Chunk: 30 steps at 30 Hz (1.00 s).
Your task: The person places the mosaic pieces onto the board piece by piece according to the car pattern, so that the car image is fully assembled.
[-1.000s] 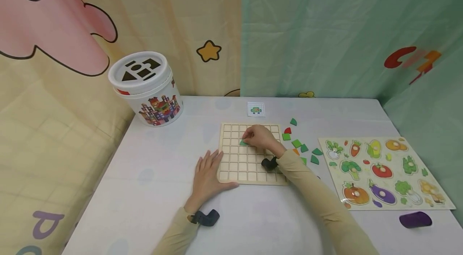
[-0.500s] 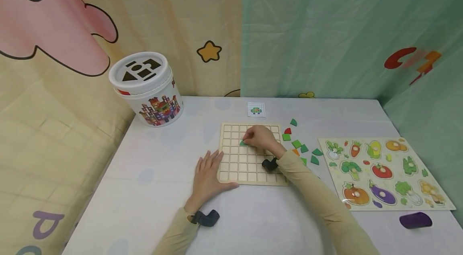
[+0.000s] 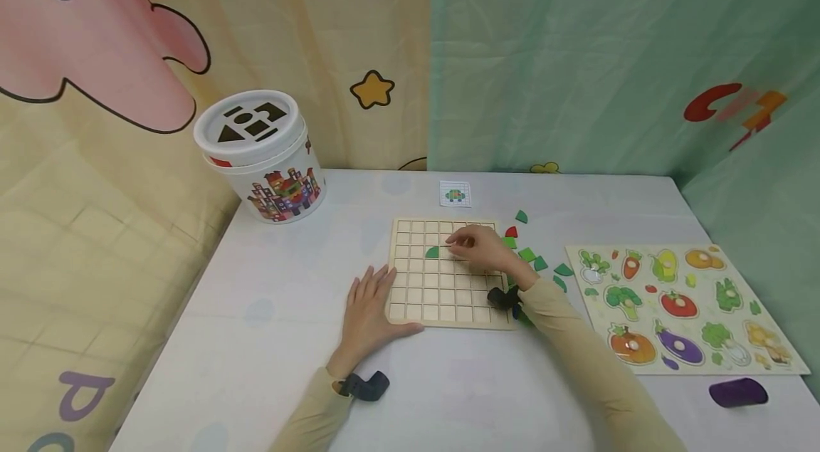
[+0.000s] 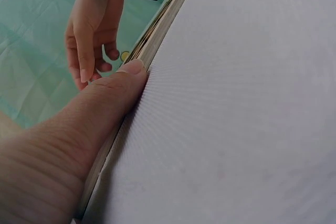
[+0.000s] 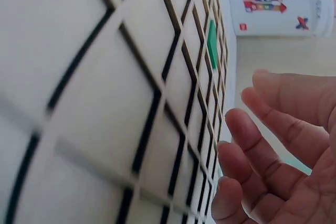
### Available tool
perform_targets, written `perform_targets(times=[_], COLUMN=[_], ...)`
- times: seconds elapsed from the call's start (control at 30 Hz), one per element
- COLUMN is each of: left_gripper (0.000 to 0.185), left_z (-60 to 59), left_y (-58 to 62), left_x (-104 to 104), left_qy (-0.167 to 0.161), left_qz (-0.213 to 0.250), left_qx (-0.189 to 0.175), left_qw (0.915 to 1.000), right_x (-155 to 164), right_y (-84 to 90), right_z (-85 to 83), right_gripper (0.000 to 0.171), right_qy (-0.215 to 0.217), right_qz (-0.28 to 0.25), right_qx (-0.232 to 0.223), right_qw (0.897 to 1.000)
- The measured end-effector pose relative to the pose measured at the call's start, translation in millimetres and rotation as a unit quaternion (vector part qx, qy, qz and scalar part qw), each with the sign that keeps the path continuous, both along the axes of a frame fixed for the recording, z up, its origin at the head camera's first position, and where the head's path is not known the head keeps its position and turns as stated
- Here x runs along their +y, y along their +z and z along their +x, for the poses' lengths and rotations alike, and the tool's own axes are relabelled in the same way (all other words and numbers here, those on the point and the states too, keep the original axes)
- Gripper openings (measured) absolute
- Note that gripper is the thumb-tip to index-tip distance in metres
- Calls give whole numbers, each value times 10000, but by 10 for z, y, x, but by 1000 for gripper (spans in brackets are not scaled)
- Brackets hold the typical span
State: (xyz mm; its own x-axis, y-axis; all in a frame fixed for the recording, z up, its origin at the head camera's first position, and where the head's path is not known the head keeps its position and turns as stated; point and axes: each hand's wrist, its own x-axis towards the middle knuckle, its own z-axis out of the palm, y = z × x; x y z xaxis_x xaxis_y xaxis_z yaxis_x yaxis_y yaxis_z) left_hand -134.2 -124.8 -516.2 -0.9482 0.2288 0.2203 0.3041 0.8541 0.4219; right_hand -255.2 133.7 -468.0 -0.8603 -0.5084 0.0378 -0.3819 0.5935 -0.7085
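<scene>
A wooden grid board [image 3: 413,295] lies on the table, with one green quarter-circle piece [image 3: 432,252] set in a cell of its upper half. My left hand [image 3: 366,317] rests at the board's lower left corner, fingers along the left side and thumb at the front edge. In the left wrist view the thumb [image 4: 113,90] lies against the board's edge. Over the board's upper right part hovers my right hand [image 3: 483,250], its fingers loosely curved. Nothing sits between its fingers [image 5: 247,129] in the right wrist view, and the green piece shows beyond them.
Right of the board lie several loose pieces, among them a red piece [image 3: 511,232] and a green square [image 3: 527,254]. A small pattern card [image 3: 455,193] is behind the board. A vegetable puzzle [image 3: 695,277], a purple object [image 3: 738,392] and a white bucket [image 3: 275,181] stand farther out.
My right hand has let go of the green quarter-circle piece and moved right, leaving it on the board. My left hand has stayed in place.
</scene>
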Motion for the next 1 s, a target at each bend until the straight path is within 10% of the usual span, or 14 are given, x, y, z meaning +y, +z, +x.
perform_targets(times=[0.53, 1.0], left_gripper=[112, 113], left_z=[14, -1], left_y=[25, 0], left_x=[-14, 7], left_qy=[-20, -13], left_qz=[-37, -35], left_qx=[112, -67], left_qw=[9999, 10000], right_x=[848, 916], right_y=[123, 64], right_z=[66, 22], right_gripper=[18, 27], right_qy=[-1154, -1088], right_qz=[499, 1036], right_qx=[326, -47], right_qw=[9915, 9886])
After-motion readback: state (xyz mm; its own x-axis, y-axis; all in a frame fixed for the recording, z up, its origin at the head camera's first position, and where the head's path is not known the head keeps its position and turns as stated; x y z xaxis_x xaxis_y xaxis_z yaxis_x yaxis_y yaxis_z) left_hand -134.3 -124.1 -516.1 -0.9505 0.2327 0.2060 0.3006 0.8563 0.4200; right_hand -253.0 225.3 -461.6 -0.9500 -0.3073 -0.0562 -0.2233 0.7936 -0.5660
